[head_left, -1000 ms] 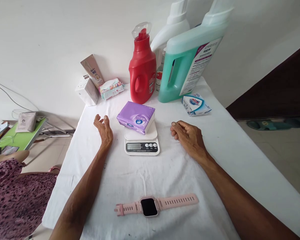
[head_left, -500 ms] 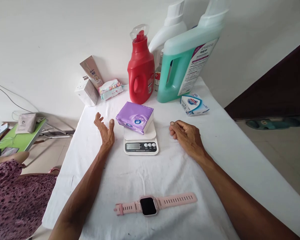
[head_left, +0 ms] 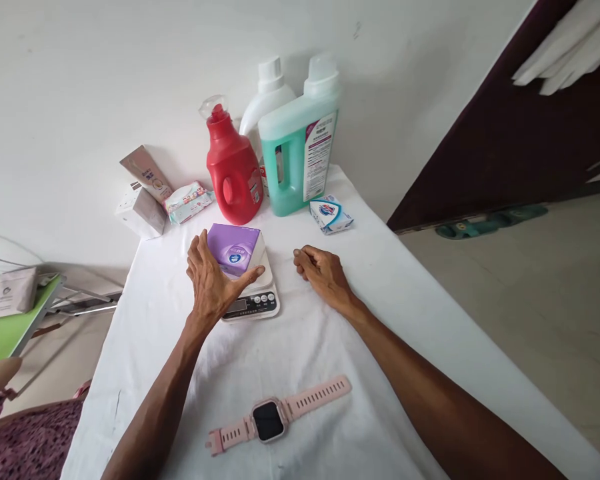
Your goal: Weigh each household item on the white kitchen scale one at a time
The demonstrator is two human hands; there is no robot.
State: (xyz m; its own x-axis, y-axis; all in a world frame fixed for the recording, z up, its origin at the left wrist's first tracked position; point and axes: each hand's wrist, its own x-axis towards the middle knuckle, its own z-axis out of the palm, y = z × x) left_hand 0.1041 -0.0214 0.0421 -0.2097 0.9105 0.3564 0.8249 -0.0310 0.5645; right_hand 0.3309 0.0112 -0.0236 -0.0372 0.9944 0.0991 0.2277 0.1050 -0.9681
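Observation:
A purple pack of tissues point(head_left: 236, 245) lies on the platform of a white kitchen scale point(head_left: 270, 283). My left hand point(head_left: 211, 283) is open at the pack's left front corner, thumb stretched out to the right over the scale and fingers apart. It covers part of the pack and of the scale's display; whether it touches the pack I cannot tell. My right hand point(head_left: 324, 275) rests on the white cloth to the right of the scale, fingers curled in and nothing showing in them. Nearer to me lies a smartwatch point(head_left: 269, 421) with a pink strap, laid out flat.
Along the wall stand a red detergent bottle point(head_left: 234, 167), a white bottle point(head_left: 265, 100) and a green bottle point(head_left: 285, 167). A boxed soap point(head_left: 331, 215), wet wipes point(head_left: 189, 203), a tube point(head_left: 147, 172) and a white box point(head_left: 141, 212) sit nearby. A person's patterned clothing point(head_left: 35, 440) shows at left.
My left hand has moved right, from beside the scale to the tissue pack's front left corner. My right hand stays curled on the cloth. The camera view has shifted and tilted.

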